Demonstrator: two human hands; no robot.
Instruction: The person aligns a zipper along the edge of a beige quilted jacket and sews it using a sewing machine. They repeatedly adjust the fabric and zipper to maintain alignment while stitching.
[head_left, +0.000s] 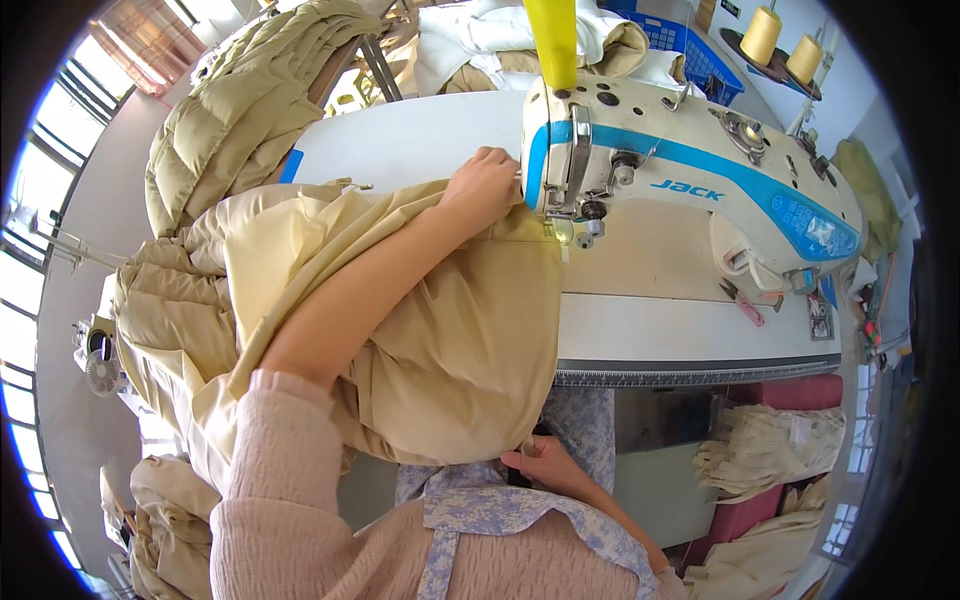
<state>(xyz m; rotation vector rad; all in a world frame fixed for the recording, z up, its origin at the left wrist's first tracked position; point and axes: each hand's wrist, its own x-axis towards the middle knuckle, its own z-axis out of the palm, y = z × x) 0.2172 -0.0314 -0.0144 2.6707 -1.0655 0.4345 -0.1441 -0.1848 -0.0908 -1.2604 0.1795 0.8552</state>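
A khaki padded garment [460, 330] with a smooth lining spreads over the left of the sewing table and hangs over its front edge. Its right edge runs up to the needle and presser foot [563, 232] of a white and blue sewing machine [690, 165]. My left arm reaches across the cloth, and my left hand [484, 186] is closed on the fabric just left of the machine head, its fingertips partly hidden. Low at the front, my right hand [548, 466] pinches the garment's bottom right edge between thumb and fingers.
Pink-handled thread snips [743, 303] lie under the machine arm. A ruler strip [690, 374] lines the table's front edge. Thread cones [761, 35] stand at the back right, near a blue crate [690, 50]. Quilted pieces [235, 120] heap up at the far left; cloth bundles [775, 450] lie lower right.
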